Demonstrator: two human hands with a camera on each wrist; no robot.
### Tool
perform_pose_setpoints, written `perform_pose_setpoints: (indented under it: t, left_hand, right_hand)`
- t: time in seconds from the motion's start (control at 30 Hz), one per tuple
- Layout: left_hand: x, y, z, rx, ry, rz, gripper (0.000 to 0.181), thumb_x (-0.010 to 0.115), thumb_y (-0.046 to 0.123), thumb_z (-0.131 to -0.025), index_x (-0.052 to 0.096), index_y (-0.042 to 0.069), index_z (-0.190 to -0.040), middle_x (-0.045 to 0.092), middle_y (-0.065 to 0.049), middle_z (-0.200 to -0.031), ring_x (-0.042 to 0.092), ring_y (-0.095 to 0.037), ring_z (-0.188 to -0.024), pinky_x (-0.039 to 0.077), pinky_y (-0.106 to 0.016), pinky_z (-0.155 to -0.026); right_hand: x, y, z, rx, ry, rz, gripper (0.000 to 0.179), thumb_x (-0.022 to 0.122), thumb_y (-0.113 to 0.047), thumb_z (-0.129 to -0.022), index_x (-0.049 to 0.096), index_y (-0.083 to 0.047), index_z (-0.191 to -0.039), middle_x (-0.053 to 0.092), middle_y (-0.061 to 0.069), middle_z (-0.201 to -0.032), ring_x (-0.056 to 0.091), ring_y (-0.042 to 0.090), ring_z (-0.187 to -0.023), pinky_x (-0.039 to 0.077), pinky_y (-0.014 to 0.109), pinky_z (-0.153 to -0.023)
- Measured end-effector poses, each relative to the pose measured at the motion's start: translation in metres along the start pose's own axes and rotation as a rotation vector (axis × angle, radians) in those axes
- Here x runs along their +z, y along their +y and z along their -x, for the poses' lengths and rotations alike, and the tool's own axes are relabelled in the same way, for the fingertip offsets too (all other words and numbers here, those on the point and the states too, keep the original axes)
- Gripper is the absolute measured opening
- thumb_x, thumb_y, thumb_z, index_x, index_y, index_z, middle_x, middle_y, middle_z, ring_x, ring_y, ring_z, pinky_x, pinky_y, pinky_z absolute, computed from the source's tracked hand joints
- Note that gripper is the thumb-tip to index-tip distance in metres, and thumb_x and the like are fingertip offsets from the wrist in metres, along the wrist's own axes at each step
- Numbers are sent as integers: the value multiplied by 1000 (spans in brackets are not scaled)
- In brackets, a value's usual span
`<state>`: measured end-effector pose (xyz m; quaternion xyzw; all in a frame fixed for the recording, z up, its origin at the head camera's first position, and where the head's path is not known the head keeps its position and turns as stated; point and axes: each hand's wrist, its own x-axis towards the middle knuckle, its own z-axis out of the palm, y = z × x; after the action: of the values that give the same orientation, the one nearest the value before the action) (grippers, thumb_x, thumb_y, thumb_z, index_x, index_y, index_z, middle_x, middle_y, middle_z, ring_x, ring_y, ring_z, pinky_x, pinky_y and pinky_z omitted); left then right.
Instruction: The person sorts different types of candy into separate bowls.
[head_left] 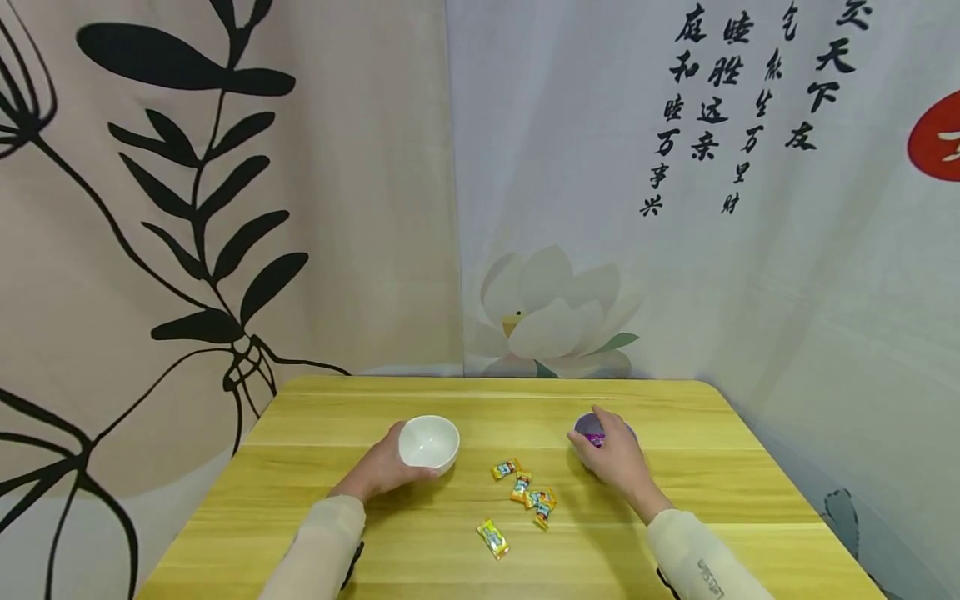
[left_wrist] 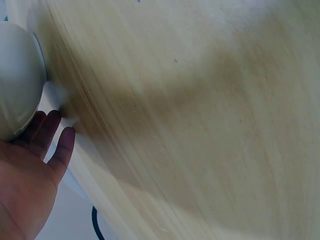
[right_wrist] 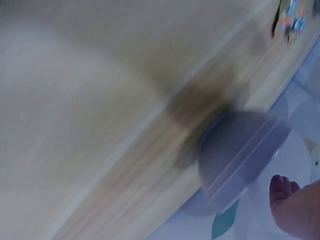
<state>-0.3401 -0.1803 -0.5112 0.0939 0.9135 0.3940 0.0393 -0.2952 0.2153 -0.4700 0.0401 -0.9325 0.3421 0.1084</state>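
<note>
My left hand (head_left: pixel 382 467) holds a white bowl (head_left: pixel 429 443) by its side, thumb at the near side and fingers round the far side. In the left wrist view the outer wall of the bowl (left_wrist: pixel 17 80) shows at the left edge, beside the fingers. A small purple bowl (right_wrist: pixel 240 150) stands near the back of the table, with shiny pink-purple pieces (head_left: pixel 597 439) inside. Over its rim is my right hand (head_left: pixel 621 457), thumb and fingers spread apart. In the right wrist view, a gap shows between these fingers (right_wrist: pixel 281 189) and the bowl.
Several yellow-wrapped candies lie on the wooden table (head_left: pixel 420 558) between the hands. A small cluster (head_left: pixel 539 498) sits in the middle and a single candy (head_left: pixel 492 538) lies nearer the front. Behind the table's back edge hangs a printed curtain (head_left: pixel 375 208).
</note>
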Motion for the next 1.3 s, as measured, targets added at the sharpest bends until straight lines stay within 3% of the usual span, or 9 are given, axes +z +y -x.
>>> perform_pose_setpoints:
  t: [0.17,0.33,0.47,0.63,0.9,1.13,1.3]
  left_hand:
    - [1,0,-1,-10,1,-1,121,92,52,-62,27,3,-152,53,-17,-136,56,-33,-115,45,-55,-96]
    - [1,-2,-1,-20,3,-3,123,91,53,-62,26,3,-153,53,-18,-137,56,-33,-115,45,-55,-96]
    - [1,-3,-2,-21,-1,1,125,91,55,-62,24,2,-154,53,-18,-137,56,-33,-115,45,-55,-96]
    - [-1,-3,-1,-21,1,7,123,90,54,-63,25,3,-154,53,-18,-137,56,-33,-115,45,-54,-96]
    - [0,-2,1,-25,0,9,122,91,53,-63,26,4,-153,54,-17,-136,57,-33,-115,44,-55,-97]
    - [1,-4,1,-28,2,10,123,91,54,-62,26,3,-153,54,-18,-134,57,-33,-113,45,-55,-95]
    - [0,-4,1,-35,5,4,124,91,55,-62,25,4,-154,53,-18,-137,57,-33,-114,45,-55,-96]
  right_hand:
    - [22,-14,16,-44,-2,-9,73,67,-40,-94,42,7,-144,49,28,-140,46,45,-130,36,57,-106]
    - [43,-31,33,-79,6,-37,59,73,-32,-91,55,4,-135,63,20,-123,60,37,-111,48,52,-94]
    - [60,-48,53,-117,-7,-29,54,76,-31,-88,61,3,-127,67,15,-111,64,32,-99,52,50,-84]
    - [82,-64,79,-173,-67,19,56,78,-37,-85,64,2,-122,68,11,-102,63,30,-93,52,47,-80]
    - [104,-76,95,-124,-183,77,60,80,-49,-79,69,-1,-114,66,7,-103,62,30,-98,51,48,-83]
    - [112,-73,98,-236,-147,209,46,83,-47,-75,72,-5,-93,54,-3,-86,52,13,-78,47,33,-69]
    - [114,-71,95,-315,-110,270,33,83,-37,-76,73,-7,-86,54,-4,-82,51,11,-74,46,31,-66]
